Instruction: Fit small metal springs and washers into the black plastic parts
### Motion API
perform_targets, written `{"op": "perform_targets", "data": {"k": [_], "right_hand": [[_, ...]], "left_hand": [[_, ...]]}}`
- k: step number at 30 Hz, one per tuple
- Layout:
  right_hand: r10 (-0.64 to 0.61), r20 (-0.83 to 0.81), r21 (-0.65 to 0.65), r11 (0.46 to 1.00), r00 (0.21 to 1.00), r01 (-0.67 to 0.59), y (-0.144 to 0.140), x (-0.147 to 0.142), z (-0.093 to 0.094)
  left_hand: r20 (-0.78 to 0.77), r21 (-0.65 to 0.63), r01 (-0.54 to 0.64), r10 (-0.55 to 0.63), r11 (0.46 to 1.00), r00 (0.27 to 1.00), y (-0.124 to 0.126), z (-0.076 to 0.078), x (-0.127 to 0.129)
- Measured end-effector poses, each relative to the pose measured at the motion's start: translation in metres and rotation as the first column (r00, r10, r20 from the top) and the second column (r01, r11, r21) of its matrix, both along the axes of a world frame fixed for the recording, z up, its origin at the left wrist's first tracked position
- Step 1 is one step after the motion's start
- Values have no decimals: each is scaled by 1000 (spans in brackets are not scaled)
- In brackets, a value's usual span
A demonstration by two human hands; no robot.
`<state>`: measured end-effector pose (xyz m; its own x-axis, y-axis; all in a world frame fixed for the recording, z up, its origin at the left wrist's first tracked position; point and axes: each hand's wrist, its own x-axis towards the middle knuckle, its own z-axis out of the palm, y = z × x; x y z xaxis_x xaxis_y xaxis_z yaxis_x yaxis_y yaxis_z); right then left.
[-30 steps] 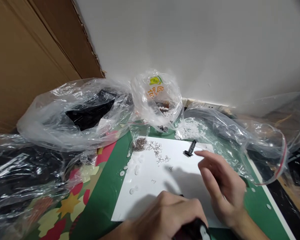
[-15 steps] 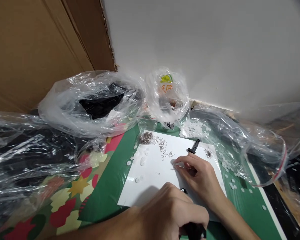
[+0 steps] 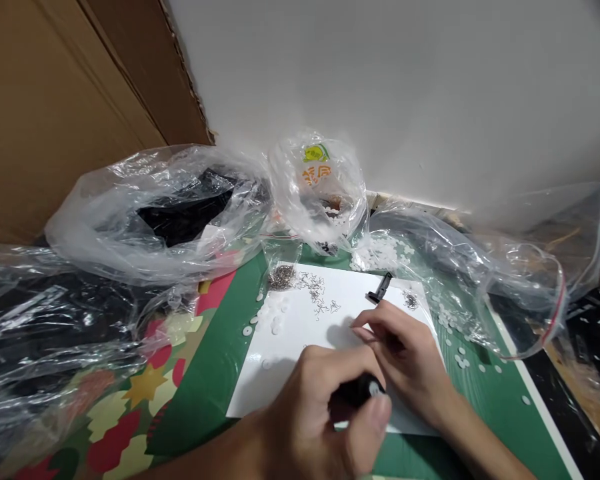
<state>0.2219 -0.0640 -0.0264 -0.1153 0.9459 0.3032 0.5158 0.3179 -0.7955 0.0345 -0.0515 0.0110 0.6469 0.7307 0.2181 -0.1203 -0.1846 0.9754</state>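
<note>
My left hand [image 3: 320,407] is wrapped round a black cylindrical part [image 3: 356,392] with a greyish end, held above the near edge of a white sheet [image 3: 325,337]. Beyond it, my right hand [image 3: 405,350] has thumb and forefinger pinched together over the sheet. Whatever sits at those fingertips is too small to name. Just past the right knuckles lies a slim black plastic piece [image 3: 381,287] with a wider foot. Thin bent wire pieces [image 3: 315,290] are scattered on the sheet's far side, and small white discs [image 3: 276,323] lie at its left.
A clear bag of wire pieces [image 3: 282,277] rests on the sheet's far left corner. Behind stand a printed plastic bag [image 3: 320,193] and a large clear bag [image 3: 100,207] with black contents. More white discs [image 3: 380,252] lie on the green mat [image 3: 200,373]. A white wall [image 3: 380,100] rises behind.
My left hand has risen and turned, bringing the black cylindrical part into fuller view. My right hand stays pinched, close to the same spot over the sheet. The view has shifted slightly.
</note>
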Motion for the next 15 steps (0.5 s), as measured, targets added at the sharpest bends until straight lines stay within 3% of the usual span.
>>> {"op": "perform_targets", "data": {"k": [4,8,11,15], "right_hand": [[-121,-150,16,992,981,125,-3,5,13],[-184,-268,-9,982,946,189,-7,7,15],[-179,-275,-2,983,945,186,-8,7,14],[-175,-229,-29,985,958,173,-7,7,15]], "left_hand": [[25,-290,-179,194,940,981,6,0,-2],[50,-448,-133,173,884,984,11,-11,1],[15,-450,-132,155,884,988,15,-16,5],[-115,-343,-246,219,907,969,20,-15,10]]}}
